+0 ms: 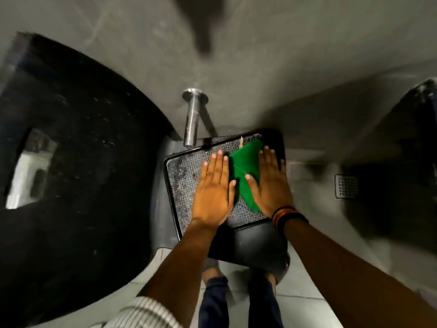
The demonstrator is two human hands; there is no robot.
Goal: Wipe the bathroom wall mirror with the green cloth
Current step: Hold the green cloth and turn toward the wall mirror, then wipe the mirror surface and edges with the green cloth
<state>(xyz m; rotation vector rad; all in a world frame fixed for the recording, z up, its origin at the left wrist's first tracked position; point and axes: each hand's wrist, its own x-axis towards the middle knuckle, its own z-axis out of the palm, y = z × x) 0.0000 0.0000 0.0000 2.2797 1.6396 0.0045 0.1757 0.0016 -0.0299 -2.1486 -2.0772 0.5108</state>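
Pressing flat, fingers spread, right hand (269,183) rests on green cloth (246,166); left hand (212,188) beside it.

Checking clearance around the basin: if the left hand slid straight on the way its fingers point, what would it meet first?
Probably the chrome tap: the left hand lies flat, fingers toward the wall; depth unclear.

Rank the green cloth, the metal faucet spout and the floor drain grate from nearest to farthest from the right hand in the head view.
1. Green cloth: directly under the right hand, in the sink basin.
2. Metal faucet spout: up and to the left, on the wall.
3. Floor drain grate: off to the right. Its gap looks close to the spout's, so this order is tentative.
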